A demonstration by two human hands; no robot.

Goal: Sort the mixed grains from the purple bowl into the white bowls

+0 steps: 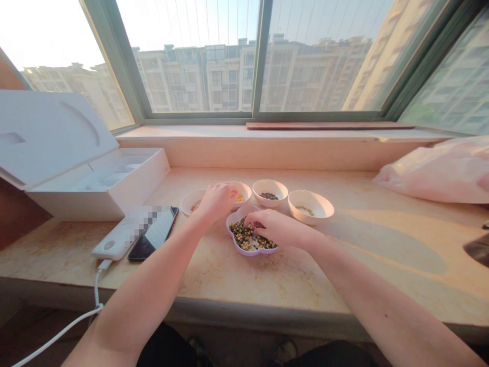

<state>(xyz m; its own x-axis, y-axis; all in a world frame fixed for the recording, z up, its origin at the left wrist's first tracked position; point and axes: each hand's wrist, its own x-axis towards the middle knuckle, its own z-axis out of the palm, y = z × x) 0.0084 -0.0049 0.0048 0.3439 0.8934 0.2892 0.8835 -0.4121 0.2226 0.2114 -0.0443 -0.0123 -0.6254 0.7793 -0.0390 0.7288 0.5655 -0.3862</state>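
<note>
My left hand [219,196] is over a white bowl with yellow beans [240,198], its fingers drawn together above the bowl's left side; what they hold, if anything, is hidden. Down in a lilac scalloped dish [255,252], my right hand [273,224] touches a mix of green, dark and yellowish beans [241,235] with its fingers curled. Whether it pinches a bean is too small to see. To the left, a white bowl [185,201] with reddish contents is partly covered by my left hand. Another white bowl [280,201] holds black beans, and the rightmost bowl [323,206] a few green ones.
On the left lie a black phone [151,239] and a white power bank [118,237] with a cable [63,331]. An open white box [137,178] stands behind them. A plastic bag [439,171] rests at the right, and the windowsill [198,131] runs along the back.
</note>
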